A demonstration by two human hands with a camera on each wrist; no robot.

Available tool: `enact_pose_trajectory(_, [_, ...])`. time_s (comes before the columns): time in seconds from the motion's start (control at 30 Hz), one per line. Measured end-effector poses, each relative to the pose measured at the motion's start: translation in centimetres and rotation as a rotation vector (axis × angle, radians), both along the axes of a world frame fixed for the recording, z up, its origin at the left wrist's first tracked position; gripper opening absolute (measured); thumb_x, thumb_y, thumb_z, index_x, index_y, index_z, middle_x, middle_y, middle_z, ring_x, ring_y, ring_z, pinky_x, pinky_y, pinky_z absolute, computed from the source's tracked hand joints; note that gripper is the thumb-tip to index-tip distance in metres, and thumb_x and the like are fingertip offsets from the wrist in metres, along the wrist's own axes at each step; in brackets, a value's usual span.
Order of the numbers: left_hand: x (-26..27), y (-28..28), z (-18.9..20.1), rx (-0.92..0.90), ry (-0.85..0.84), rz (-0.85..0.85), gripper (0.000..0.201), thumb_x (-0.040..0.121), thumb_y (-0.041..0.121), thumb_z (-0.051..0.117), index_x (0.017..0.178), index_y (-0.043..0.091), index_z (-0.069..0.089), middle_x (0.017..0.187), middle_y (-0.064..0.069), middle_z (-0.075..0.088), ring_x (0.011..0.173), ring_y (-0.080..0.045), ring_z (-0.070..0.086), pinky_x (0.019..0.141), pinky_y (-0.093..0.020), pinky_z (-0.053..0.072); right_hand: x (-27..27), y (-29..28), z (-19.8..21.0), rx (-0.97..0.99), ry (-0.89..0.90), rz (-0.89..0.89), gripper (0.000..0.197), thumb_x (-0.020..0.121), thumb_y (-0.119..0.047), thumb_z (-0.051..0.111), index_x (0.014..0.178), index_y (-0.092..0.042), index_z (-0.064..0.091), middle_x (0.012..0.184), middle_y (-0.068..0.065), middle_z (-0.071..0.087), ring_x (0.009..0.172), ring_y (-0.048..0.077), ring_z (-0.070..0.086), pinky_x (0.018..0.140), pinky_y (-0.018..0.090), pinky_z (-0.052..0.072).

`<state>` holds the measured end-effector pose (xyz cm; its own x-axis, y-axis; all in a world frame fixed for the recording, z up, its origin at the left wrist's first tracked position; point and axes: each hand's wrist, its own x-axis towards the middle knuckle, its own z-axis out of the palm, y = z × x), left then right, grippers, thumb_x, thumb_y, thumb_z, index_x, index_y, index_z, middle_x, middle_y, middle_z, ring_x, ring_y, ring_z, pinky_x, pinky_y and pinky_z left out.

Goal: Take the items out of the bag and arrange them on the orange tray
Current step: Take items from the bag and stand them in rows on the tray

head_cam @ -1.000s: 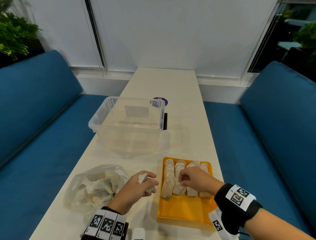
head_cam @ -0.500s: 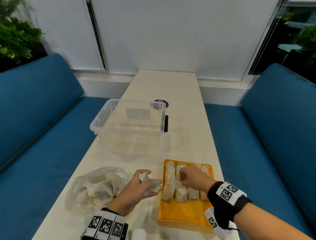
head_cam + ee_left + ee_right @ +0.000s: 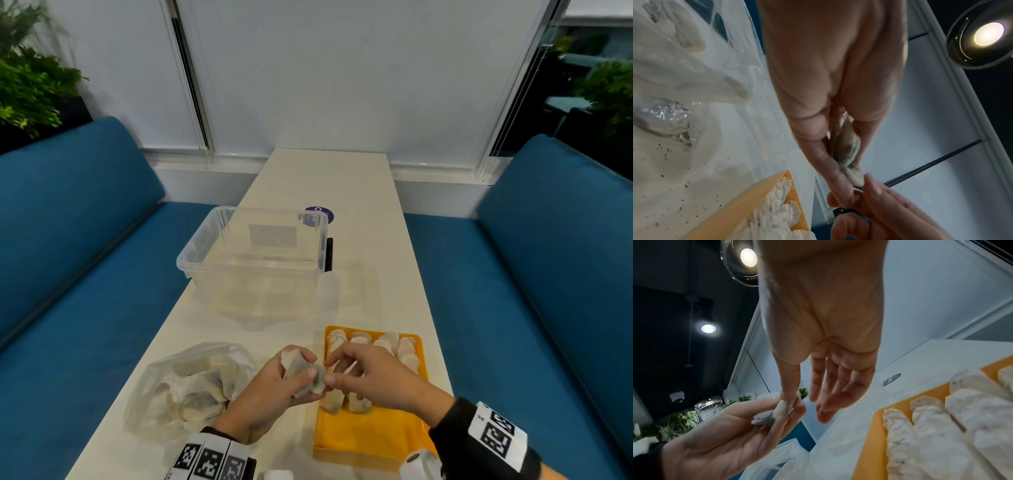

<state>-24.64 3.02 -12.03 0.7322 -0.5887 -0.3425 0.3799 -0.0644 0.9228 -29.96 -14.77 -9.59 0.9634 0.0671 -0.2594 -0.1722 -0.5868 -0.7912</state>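
My left hand (image 3: 306, 369) grips two pale grey dumplings (image 3: 294, 362) just left of the orange tray (image 3: 370, 435). In the left wrist view the dumplings (image 3: 847, 151) sit pinched between its thumb and fingers. My right hand (image 3: 330, 369) hovers over the tray's left edge. Its thumb touches the end of one dumpling (image 3: 784, 408) while its other fingers stay spread and straight. Several dumplings (image 3: 404, 346) lie in rows at the tray's far end. The clear plastic bag (image 3: 191, 383), with more dumplings inside, lies to the left of my left hand.
An empty clear plastic box (image 3: 253, 260) stands on the white table (image 3: 359, 192) beyond the bag and tray, with a purple sticker (image 3: 318, 216) behind it. Blue benches (image 3: 513, 308) run along both long sides. The near half of the tray is bare.
My left hand carried the dumplings right, towards the tray. My right hand left the row on the tray and moved left until its thumb met a dumpling.
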Motion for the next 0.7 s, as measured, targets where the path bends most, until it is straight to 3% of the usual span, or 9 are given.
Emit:
enact_pose_trajectory(0.23, [0.15,0.44,-0.15,0.021,-0.05,0.042,0.008,0.087,0.009,0.06,0.095,0.008,0.058,0.098,-0.014,0.06,0.088,-0.021,0.063,0.074,-0.029,0.057,-0.32,0.48,-0.62,0.138,-0.052,-0.103,0.009,0.086,-0.019,0.064,0.081,-0.022,0.058,0.074,-0.003,0.064,0.064,0.006,0.062,0.062,0.023,0.053])
enact_pose_trajectory(0.33, [0.15,0.48,-0.2,0.023,-0.059,0.054,0.008,0.089,0.007,0.057,0.094,0.005,0.063,0.099,-0.012,0.066,0.091,-0.019,0.064,0.075,-0.027,0.056,-0.47,0.31,-0.57,0.194,-0.042,-0.137,0.009,0.086,-0.013,0.063,0.08,-0.016,0.057,0.071,0.001,0.065,0.066,0.011,0.064,0.063,0.025,0.055])
enact_pose_trajectory(0.47, [0.08,0.25,0.03,0.021,-0.08,0.109,0.01,0.089,0.006,0.057,0.096,0.007,0.064,0.097,-0.009,0.061,0.092,-0.019,0.063,0.073,-0.024,0.057,-0.56,-0.01,-0.64,0.248,0.008,-0.151,0.007,0.086,-0.01,0.062,0.083,-0.012,0.056,0.076,0.005,0.065,0.069,0.015,0.066,0.066,0.027,0.056])
enact_pose_trajectory(0.57, [0.06,0.21,0.13,0.038,-0.136,0.128,0.015,0.087,0.006,0.06,0.101,0.01,0.062,0.093,-0.007,0.064,0.09,-0.019,0.064,0.071,-0.024,0.057,-0.66,-0.2,-0.59,0.137,0.03,-0.082,0.017,0.084,-0.022,0.066,0.096,-0.018,0.055,0.093,0.002,0.064,0.078,0.012,0.065,0.074,0.03,0.057])
enact_pose_trajectory(0.63, [0.01,0.09,0.26,0.052,-0.168,0.118,0.017,0.086,0.005,0.061,0.101,0.013,0.061,0.088,-0.005,0.069,0.086,-0.016,0.067,0.069,-0.023,0.056,-0.6,-0.14,-0.37,0.087,0.023,-0.005,0.041,0.08,-0.039,0.069,0.114,-0.031,0.048,0.107,-0.007,0.059,0.09,0.011,0.063,0.076,0.021,0.054])
enact_pose_trajectory(0.7, [-0.07,-0.06,0.32,0.064,-0.185,0.101,0.017,0.086,0.006,0.061,0.102,0.014,0.06,0.088,-0.004,0.071,0.084,-0.015,0.069,0.069,-0.023,0.056,-0.33,0.19,-0.08,0.099,-0.009,0.03,0.052,0.078,-0.044,0.069,0.122,-0.037,0.043,0.108,-0.011,0.057,0.094,0.01,0.062,0.078,0.018,0.053])
